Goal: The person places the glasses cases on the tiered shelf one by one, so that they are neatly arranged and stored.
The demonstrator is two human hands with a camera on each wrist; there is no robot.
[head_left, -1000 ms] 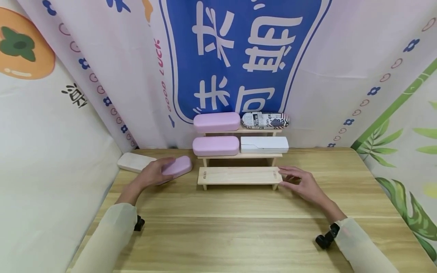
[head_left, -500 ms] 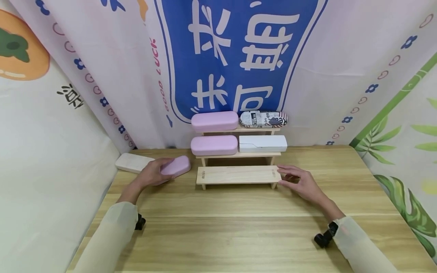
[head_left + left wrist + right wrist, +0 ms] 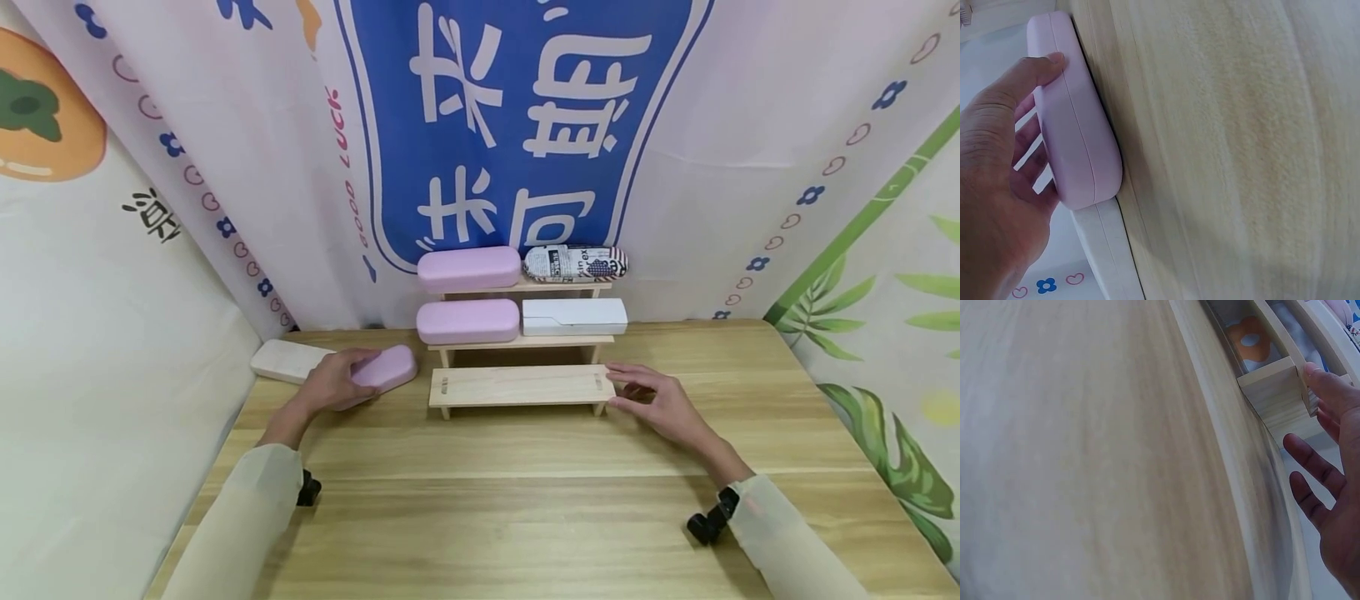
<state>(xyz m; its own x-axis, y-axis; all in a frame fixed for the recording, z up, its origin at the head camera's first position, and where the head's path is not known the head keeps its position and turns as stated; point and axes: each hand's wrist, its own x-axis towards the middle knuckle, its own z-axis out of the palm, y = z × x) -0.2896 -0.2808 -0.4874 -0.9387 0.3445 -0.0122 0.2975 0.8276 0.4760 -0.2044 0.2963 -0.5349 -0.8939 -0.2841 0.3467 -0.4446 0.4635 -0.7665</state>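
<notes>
The left grip (image 3: 330, 385) is closed round a pink case (image 3: 390, 367), thumb opposite fingers, with a white case (image 3: 287, 360) just left of it on the bench (image 3: 480, 525). The right grip (image 3: 663, 406) seems to pinch a wooden stand (image 3: 517, 386) by its end. The case's smooth curves might slip; a right-hand tug could topple the cases above (image 3: 468, 322).

In the head view, the table (image 3: 487, 533) is lit evenly by soft, diffuse light, and a faint sheen is spread across its front. Soft shadows are cast under the wooden stand (image 3: 521, 386) and beside the left sleeve (image 3: 236, 525). In the left wrist view, a blurred shadow is thrown beside the pink case (image 3: 1079, 125). The right wrist view is dimmed and blue-tinted, with wood grain softened and lines bowed.
</notes>
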